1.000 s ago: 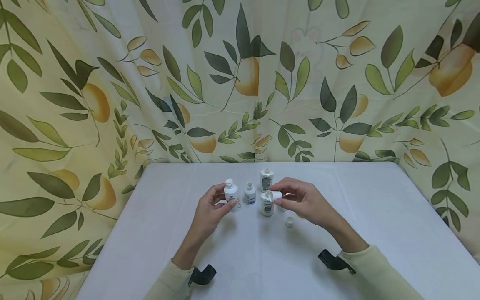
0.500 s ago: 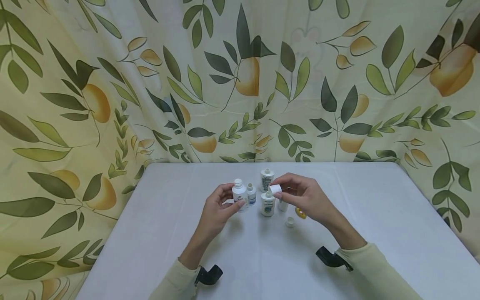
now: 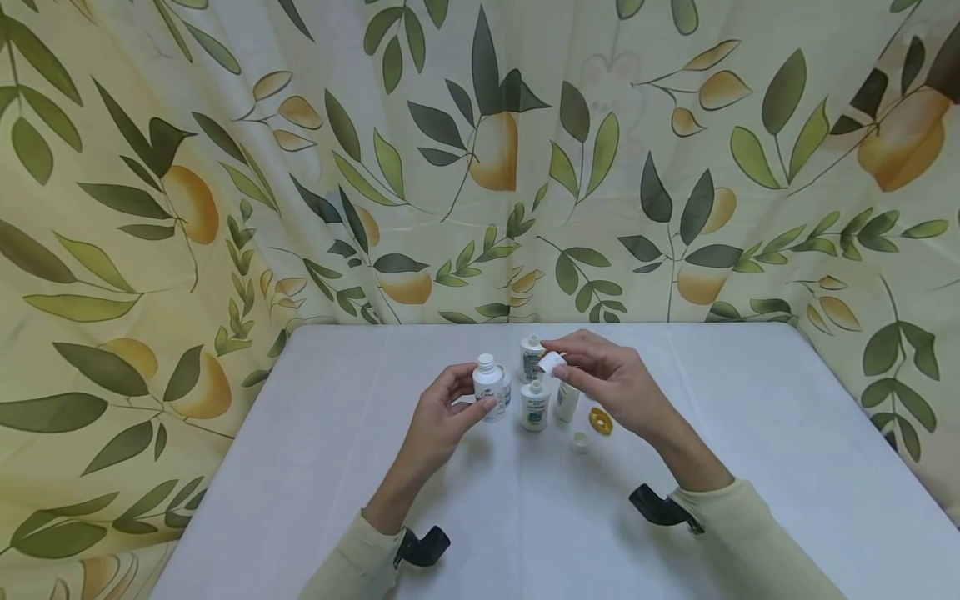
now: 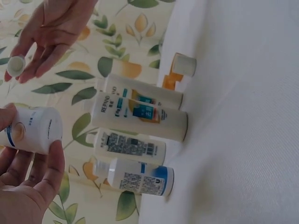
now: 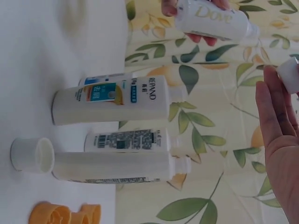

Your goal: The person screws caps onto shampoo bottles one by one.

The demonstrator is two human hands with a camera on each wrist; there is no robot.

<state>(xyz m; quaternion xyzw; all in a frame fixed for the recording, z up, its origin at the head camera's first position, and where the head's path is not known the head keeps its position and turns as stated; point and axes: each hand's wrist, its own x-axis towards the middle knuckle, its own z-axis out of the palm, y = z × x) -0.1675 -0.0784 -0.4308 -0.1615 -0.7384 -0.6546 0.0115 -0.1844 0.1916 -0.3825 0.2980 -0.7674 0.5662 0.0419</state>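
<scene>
My left hand (image 3: 446, 417) grips a white Dove bottle (image 3: 487, 382) with an uncapped neck, held upright above the table. Between thumb and fingers, my right hand (image 3: 611, 379) pinches a small white cap (image 3: 552, 364); its hollow underside shows in the left wrist view. The cap is apart from every bottle. Below and between the hands stands a white REPAND bottle (image 3: 535, 407) with a bare neck. Partly hidden behind the Dove bottle is a smaller white-and-blue bottle (image 3: 507, 390).
Another white bottle (image 3: 531, 365) stands at the back, and one more (image 3: 567, 402) is beside the REPAND bottle. A loose white cap (image 3: 580, 442) and an orange openwork piece (image 3: 601, 421) lie at the right. A patterned curtain (image 3: 450, 167) hangs behind the white table (image 3: 330, 483).
My left hand has moved right with the Dove bottle, now in front of the smaller bottle. My right hand has raised the cap away from the REPAND bottle's neck, uncovering the orange piece.
</scene>
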